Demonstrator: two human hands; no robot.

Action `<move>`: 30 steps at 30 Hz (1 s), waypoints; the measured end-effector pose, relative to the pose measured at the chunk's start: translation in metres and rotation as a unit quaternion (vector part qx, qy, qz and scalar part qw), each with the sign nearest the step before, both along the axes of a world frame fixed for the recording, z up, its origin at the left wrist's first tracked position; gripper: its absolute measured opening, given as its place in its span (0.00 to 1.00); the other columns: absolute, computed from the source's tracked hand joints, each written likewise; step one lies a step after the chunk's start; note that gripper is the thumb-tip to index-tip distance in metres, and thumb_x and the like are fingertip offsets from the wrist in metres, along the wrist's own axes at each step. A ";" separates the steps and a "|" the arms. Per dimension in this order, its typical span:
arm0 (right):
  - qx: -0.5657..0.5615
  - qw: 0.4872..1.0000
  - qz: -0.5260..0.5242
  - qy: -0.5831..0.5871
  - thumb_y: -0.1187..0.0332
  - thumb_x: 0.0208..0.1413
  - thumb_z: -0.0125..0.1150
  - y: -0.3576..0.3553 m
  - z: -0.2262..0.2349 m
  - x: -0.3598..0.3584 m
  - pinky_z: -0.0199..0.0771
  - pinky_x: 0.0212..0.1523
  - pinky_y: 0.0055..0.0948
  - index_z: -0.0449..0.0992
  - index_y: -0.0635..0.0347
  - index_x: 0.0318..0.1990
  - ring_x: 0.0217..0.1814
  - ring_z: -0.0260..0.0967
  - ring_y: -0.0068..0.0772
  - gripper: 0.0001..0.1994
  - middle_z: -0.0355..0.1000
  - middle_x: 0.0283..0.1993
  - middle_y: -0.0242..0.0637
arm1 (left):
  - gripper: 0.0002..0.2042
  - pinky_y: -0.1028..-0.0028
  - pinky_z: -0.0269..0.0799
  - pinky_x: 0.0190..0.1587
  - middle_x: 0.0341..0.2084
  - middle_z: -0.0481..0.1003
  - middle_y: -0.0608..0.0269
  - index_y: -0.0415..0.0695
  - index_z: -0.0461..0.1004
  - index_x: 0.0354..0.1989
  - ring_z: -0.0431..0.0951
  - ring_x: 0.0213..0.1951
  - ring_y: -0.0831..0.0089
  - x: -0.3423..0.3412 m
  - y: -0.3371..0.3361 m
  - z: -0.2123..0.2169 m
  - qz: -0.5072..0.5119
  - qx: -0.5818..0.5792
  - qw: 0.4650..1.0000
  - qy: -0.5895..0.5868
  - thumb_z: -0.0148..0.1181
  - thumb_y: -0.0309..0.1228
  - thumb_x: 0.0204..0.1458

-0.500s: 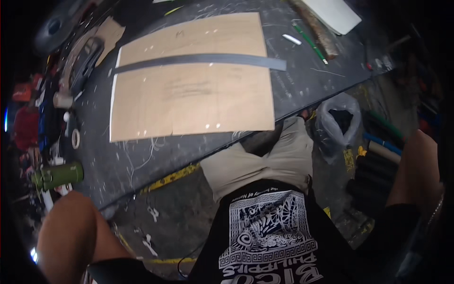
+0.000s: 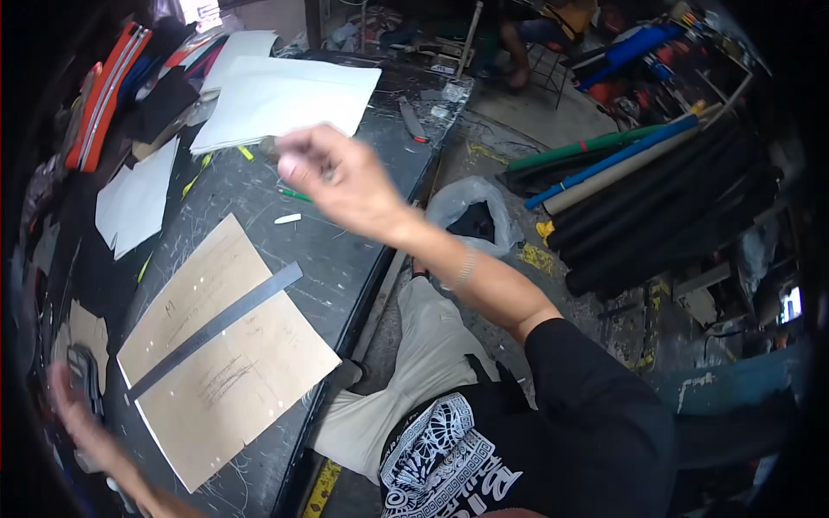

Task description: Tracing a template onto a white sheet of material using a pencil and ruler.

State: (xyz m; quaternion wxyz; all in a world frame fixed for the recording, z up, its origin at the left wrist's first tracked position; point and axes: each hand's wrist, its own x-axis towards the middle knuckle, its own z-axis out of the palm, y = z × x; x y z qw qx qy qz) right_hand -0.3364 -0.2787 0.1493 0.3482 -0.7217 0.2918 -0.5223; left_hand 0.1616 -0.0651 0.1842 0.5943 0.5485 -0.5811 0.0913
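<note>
My right hand (image 2: 341,177) is raised over the table beside the stack of white sheets, blurred, its fingers curled together. A small dark brown shape (image 2: 269,148) shows at its fingertips; whether it is held or lies behind them is unclear. My left hand (image 2: 76,410) is at the far left, smeared by motion, fingers seemingly stretched out, close to a black-handled tool (image 2: 84,363). Between the hands lies a tan cardboard pattern (image 2: 259,380) with pencil marks and small holes. Across it rests a grey metal ruler (image 2: 216,326), touched by neither hand.
White sheets (image 2: 302,95) cover the table's far end, near a grey-and-red cutter (image 2: 413,119). A green pencil (image 2: 294,195) and a white marker (image 2: 287,219) lie beyond the cardboard. Right of the table (image 2: 337,285) stand a plastic bag (image 2: 471,203) and black rolls (image 2: 656,207).
My view has swung to the right, so the cardboard now sits lower left. Both hands have come into sight, the right one reaching over the table. The ruler still lies across the cardboard.
</note>
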 end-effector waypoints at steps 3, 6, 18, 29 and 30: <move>-0.129 0.973 -0.107 0.156 0.62 0.61 0.64 -0.057 -0.091 -0.006 0.73 0.53 0.38 0.75 0.61 0.56 0.50 0.70 0.39 0.18 0.72 0.51 0.41 | 0.30 0.64 0.51 0.72 0.68 0.63 0.48 0.35 0.61 0.70 0.60 0.71 0.58 -0.017 -0.044 -0.111 0.100 0.292 0.951 0.009 0.42 0.49 0.71; -0.121 0.952 -0.075 0.273 0.67 0.58 0.62 -0.062 -0.112 0.017 0.67 0.62 0.46 0.72 0.60 0.60 0.59 0.66 0.49 0.22 0.70 0.55 0.49 | 0.28 0.64 0.54 0.71 0.66 0.66 0.45 0.34 0.66 0.66 0.64 0.68 0.56 0.040 -0.025 -0.175 0.166 0.358 0.916 -0.062 0.44 0.46 0.71; -0.166 0.866 -0.087 0.464 0.69 0.59 0.59 -0.090 -0.129 0.034 0.76 0.50 0.48 0.80 0.60 0.43 0.49 0.73 0.52 0.08 0.76 0.44 0.48 | 0.33 0.48 0.58 0.67 0.63 0.67 0.52 0.49 0.71 0.63 0.62 0.68 0.54 -0.009 -0.043 -0.191 0.283 0.385 0.859 -0.186 0.56 0.61 0.58; -0.181 0.943 0.175 0.219 0.70 0.61 0.58 -0.069 -0.118 0.195 0.74 0.38 0.33 0.79 0.58 0.49 0.34 0.75 0.37 0.11 0.78 0.35 0.42 | 0.43 0.44 0.41 0.73 0.72 0.57 0.54 0.53 0.62 0.71 0.50 0.75 0.60 -0.014 -0.043 -0.193 0.315 0.467 0.810 -0.163 0.48 0.71 0.54; -0.139 0.946 0.194 0.220 0.68 0.61 0.59 -0.072 -0.120 0.208 0.74 0.38 0.33 0.80 0.58 0.48 0.34 0.75 0.36 0.10 0.78 0.34 0.41 | 0.43 0.44 0.41 0.73 0.72 0.57 0.54 0.53 0.62 0.71 0.50 0.75 0.60 -0.013 -0.043 -0.193 0.314 0.468 0.809 -0.163 0.48 0.71 0.54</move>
